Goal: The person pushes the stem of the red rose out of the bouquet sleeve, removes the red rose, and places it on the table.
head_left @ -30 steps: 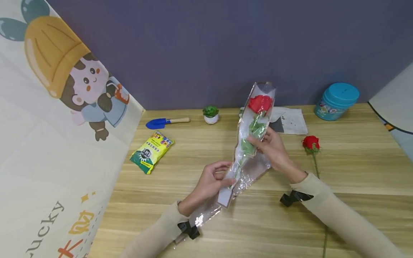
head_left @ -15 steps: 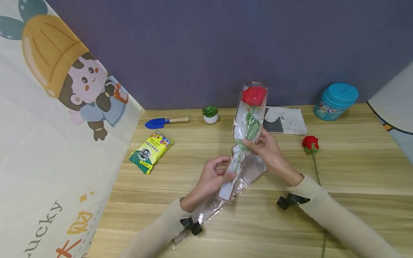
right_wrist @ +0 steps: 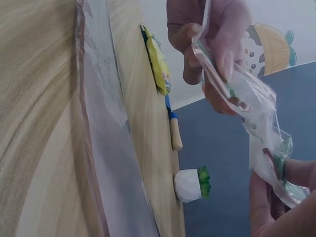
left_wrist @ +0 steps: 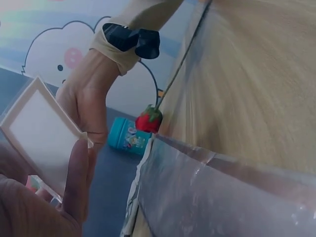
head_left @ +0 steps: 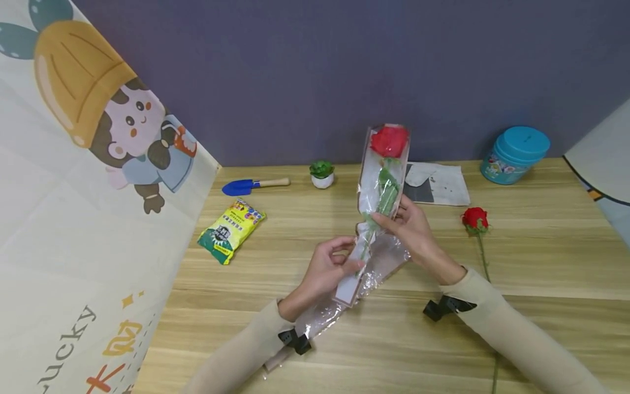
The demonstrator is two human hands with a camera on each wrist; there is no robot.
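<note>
Between my hands a red rose [head_left: 390, 141] lies inside a clear wrapping sleeve [head_left: 365, 183] with a pale backing and a brownish border. My left hand [head_left: 327, 267] pinches the narrow lower end, thumb on top. Higher up, my right hand [head_left: 409, 227] grips the sleeve around the leaves, its thumb across the front. The sleeve tilts with its bloom end upward, and the right wrist view shows it creased between the hands. Underneath, another clear wrapper [head_left: 322, 317] lies flat on the table. A second, bare rose [head_left: 475, 219] lies to the right, its stem partly under my right forearm.
A small potted succulent [head_left: 322, 174], a blue trowel [head_left: 256, 186] and a yellow-green packet [head_left: 232, 231] are at the left and back. A teal lidded bucket [head_left: 514, 156] stands at the back right. A grey-white folded sheet [head_left: 443, 185] lies behind my right hand.
The sleeve with the rose has swung slightly left and become more upright. My left hand has risen a little along with it. Both hands keep their hold.
</note>
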